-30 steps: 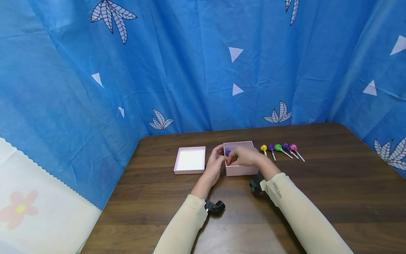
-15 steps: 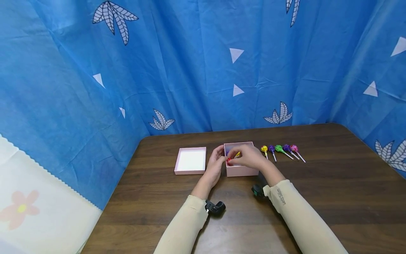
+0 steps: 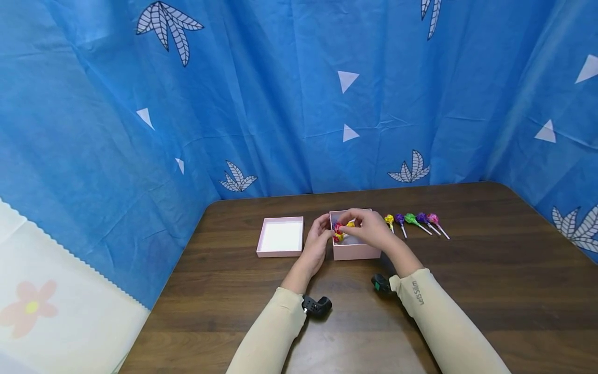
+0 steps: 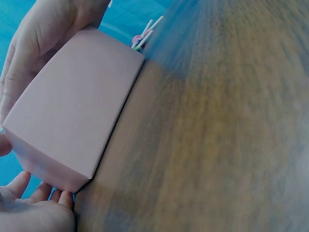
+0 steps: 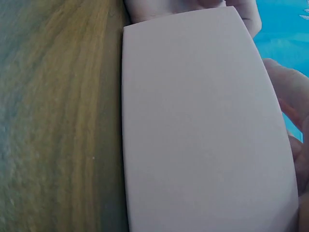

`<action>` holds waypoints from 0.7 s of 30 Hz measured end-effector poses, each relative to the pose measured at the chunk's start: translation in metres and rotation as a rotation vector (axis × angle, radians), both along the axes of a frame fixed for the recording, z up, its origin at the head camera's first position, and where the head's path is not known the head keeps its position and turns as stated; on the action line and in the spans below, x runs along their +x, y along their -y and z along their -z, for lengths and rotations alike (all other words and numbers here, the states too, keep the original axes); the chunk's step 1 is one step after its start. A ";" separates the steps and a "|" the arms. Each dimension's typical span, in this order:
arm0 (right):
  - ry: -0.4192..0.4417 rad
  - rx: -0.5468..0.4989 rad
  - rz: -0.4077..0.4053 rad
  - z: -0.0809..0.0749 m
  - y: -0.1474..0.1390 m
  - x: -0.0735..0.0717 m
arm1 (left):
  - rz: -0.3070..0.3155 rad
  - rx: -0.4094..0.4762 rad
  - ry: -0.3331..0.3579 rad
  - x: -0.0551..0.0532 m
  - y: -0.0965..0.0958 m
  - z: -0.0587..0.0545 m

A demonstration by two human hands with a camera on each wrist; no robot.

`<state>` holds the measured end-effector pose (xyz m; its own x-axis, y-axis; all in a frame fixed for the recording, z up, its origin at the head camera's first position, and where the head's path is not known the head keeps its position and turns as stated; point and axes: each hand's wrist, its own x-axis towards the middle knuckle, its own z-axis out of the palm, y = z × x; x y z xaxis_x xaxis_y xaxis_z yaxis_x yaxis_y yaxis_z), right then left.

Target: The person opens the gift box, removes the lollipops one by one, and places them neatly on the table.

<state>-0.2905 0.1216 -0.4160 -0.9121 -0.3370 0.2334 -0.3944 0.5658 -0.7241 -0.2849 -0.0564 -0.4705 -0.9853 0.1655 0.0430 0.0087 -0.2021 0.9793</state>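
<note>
A pink box (image 3: 356,252) without its lid stands on the table, with several wrapped lollipops inside. My left hand (image 3: 315,244) holds the box's left end, its fingers against the outer wall and its thumb at the rim. Inside the box, my right hand (image 3: 366,226) pinches a red lollipop (image 3: 337,227) by the left wall. A red-and-yellow lollipop (image 3: 338,238) lies just below that one. A yellow wrapper (image 3: 350,225) shows by the right fingers. Both wrist views see mostly the box's outer front (image 4: 77,96), so its inside is hidden there.
The pink-edged lid (image 3: 281,236) lies left of the box, white inside up. Right of the box is a row of several lollipops, among them a green one (image 3: 410,218) and a pink one (image 3: 433,218). A blue curtain (image 3: 289,130) hangs behind the wooden table (image 3: 224,291).
The right hand has shifted slightly up and back inside the box, and the red and yellow wrappers there show more. The left hand keeps its place on the box.
</note>
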 end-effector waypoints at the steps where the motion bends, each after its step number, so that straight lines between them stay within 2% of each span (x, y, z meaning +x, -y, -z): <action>1: -0.008 -0.015 0.002 0.000 0.000 0.000 | -0.001 -0.002 -0.001 0.000 0.000 0.000; 15: -0.112 -0.212 0.058 -0.003 -0.010 0.006 | -0.022 -0.026 0.016 -0.002 -0.002 0.002; 21: -0.113 -0.234 0.057 -0.007 -0.021 0.012 | -0.029 -0.037 0.020 -0.002 0.000 0.000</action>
<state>-0.2785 0.1423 -0.4086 -0.8919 -0.2107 0.4001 -0.4522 0.4118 -0.7912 -0.2871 -0.0564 -0.4708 -0.9903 0.1375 0.0174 -0.0057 -0.1660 0.9861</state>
